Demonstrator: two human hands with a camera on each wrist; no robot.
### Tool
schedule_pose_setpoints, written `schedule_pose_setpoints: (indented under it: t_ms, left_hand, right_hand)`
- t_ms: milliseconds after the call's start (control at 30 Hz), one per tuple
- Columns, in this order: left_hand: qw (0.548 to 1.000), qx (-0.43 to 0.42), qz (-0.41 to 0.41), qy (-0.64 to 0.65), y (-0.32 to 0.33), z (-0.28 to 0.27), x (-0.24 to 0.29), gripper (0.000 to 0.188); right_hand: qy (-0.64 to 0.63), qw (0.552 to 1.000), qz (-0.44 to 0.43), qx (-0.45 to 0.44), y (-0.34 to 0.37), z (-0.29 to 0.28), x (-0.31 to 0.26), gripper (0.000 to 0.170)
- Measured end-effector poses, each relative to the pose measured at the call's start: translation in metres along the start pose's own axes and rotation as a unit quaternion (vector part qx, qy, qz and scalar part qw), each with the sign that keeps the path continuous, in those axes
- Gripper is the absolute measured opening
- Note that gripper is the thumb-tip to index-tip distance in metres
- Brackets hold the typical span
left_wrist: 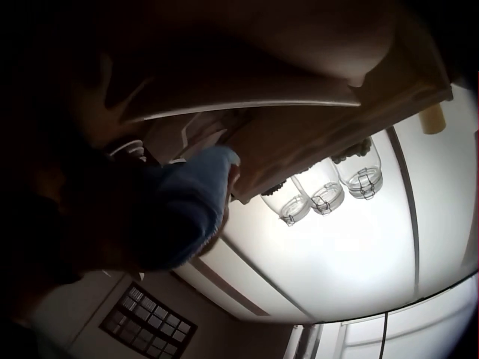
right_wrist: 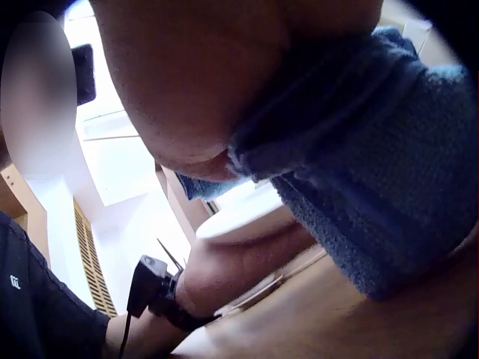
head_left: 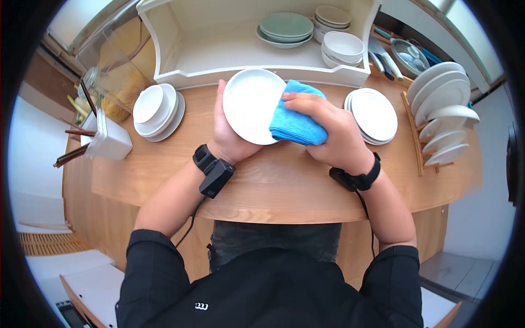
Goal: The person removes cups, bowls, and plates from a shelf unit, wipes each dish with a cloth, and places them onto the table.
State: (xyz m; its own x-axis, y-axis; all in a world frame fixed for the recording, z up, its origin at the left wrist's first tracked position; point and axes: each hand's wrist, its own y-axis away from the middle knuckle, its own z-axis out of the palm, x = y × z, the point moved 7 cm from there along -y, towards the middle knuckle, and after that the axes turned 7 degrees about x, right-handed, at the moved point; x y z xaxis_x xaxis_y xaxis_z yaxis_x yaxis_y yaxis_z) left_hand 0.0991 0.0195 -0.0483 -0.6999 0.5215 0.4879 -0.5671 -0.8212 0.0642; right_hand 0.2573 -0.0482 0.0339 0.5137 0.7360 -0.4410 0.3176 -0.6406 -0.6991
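Observation:
My left hand [head_left: 222,134] holds a round white plate [head_left: 249,106] over the table, gripping it from below at its left and near edges; most of its fingers are hidden under the plate. A folded blue cloth [head_left: 298,117] is bunched in my right hand [head_left: 339,131], fingers curled over its top, and it overlaps the plate's right side. The right wrist view shows the cloth [right_wrist: 389,164] close up, with the plate's rim [right_wrist: 247,213] behind it. In the dark left wrist view the plate appears edge-on, the cloth [left_wrist: 198,198] beside it.
Stacked white dishes [head_left: 150,112] stand left, near a white holder [head_left: 112,139] with chopsticks. White plates [head_left: 374,116] are stacked right, beside a wooden rack [head_left: 420,147] of dishes. Behind, a white shelf [head_left: 219,38] carries green plates [head_left: 286,26] and bowls [head_left: 343,46]. Knives [head_left: 388,60] lie back right.

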Motion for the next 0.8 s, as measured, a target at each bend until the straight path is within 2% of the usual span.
schedule_pose_setpoints:
  t_ms: [33,100,167,433,600,633,667,800]
  left_hand:
    - [1.0,0.019,-0.021,0.003,0.002,-0.007,-0.007,0.098]
    - [0.999,0.031,-0.044,0.006,0.002,-0.014,-0.011,0.098]
    - [0.997,0.018,-0.081,0.003,-0.002,-0.011,-0.019,0.097]
    - [0.994,0.039,-0.106,0.0,0.0,-0.014,-0.031,0.092]
    - [0.994,0.016,-0.108,-0.005,0.002,-0.014,-0.031,0.092]
    - [0.994,0.005,-0.111,-0.001,0.003,-0.013,-0.03,0.091]
    - [0.992,0.05,-0.109,-0.046,0.005,-0.018,-0.03,0.091]
    - [0.989,0.047,-0.143,0.002,0.004,-0.025,-0.031,0.091]
  right_hand:
    - [-0.009,1.0,0.002,-0.008,0.002,-0.001,0.0,0.064]
    - [-0.04,0.996,0.074,-0.013,0.004,-0.006,0.009,0.063]
    - [-0.027,0.998,0.054,-0.01,0.005,-0.003,0.017,0.061]
    - [0.076,0.995,-0.064,0.021,0.001,0.0,0.001,0.038]
    - [0.057,0.994,-0.082,0.04,0.001,0.01,-0.002,0.044]
    - [0.076,0.994,-0.081,-0.017,0.0,0.018,-0.004,0.049]
    - [0.093,0.99,-0.08,-0.075,0.001,0.027,-0.006,0.054]
    - [0.137,0.977,-0.02,-0.161,0.006,0.039,-0.008,0.064]
